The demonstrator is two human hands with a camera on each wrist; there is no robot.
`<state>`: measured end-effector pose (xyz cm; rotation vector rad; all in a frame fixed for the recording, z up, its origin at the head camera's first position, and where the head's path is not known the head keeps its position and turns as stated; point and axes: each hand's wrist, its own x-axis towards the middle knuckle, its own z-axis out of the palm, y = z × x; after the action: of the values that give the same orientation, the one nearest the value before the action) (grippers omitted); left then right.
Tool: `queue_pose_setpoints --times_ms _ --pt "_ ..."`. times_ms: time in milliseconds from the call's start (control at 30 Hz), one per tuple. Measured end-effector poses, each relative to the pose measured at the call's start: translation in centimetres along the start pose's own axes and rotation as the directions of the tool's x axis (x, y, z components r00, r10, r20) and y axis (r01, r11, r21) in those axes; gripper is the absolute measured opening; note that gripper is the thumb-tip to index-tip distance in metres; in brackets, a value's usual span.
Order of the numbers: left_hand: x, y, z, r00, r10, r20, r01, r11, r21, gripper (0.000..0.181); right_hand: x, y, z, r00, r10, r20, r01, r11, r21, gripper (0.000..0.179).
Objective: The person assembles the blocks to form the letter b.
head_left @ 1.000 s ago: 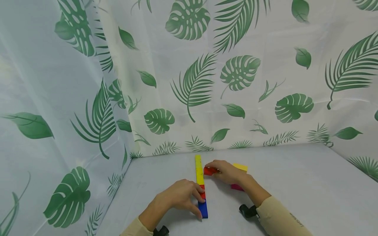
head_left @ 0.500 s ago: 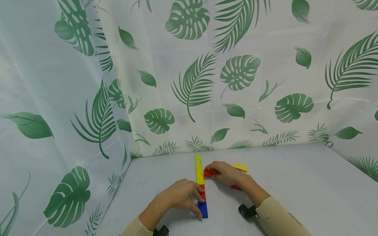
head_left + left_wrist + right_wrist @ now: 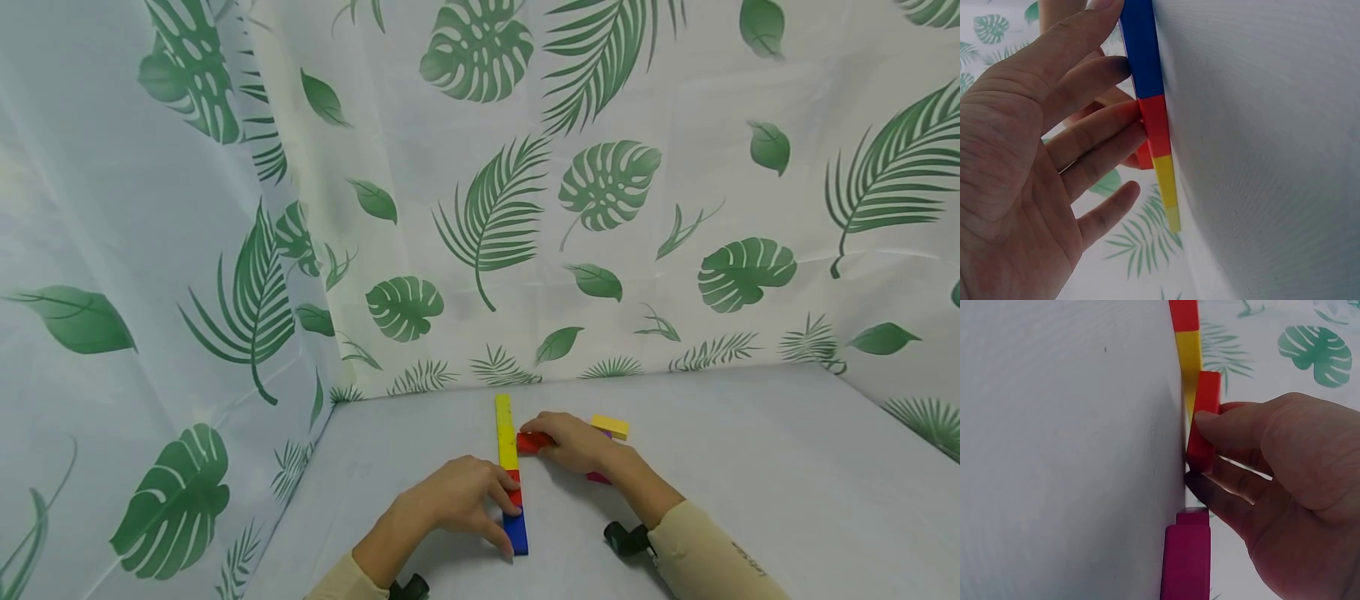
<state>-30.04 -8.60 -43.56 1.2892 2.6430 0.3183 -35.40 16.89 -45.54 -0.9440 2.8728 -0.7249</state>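
Observation:
A straight row of blocks lies on the table: a long yellow stretch (image 3: 506,433), a red block (image 3: 515,492) and a blue block (image 3: 516,535) at the near end. My left hand (image 3: 461,496) rests over the row's near part. In the left wrist view its fairly straight fingertips touch the upper side of the blue block (image 3: 1142,50) and the red block (image 3: 1156,125). To the right of the yellow stretch, my right hand (image 3: 573,442) pinches another red block (image 3: 1205,422) between thumb and fingers. That block is tilted close to the row; whether it touches cannot be told.
Behind my right hand lie a yellow block (image 3: 610,427) and a magenta block (image 3: 598,477), partly hidden by the forearm. The magenta block (image 3: 1186,562) stands below the hand in the right wrist view. A leaf-patterned curtain (image 3: 600,317) borders the table's back.
My right hand has come slightly nearer and lower with the red block, and more of the yellow block behind it shows. The left hand and the row keep their place.

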Motion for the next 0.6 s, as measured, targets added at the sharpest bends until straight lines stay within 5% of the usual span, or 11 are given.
queue_pose_setpoints --times_ms 600 --pt "-0.04 -0.11 0.13 1.000 0.018 -0.015 -0.018 1.000 0.012 0.046 0.04 -0.25 0.11 1.000 0.004 0.007 -0.003 1.000 -0.025 0.035"
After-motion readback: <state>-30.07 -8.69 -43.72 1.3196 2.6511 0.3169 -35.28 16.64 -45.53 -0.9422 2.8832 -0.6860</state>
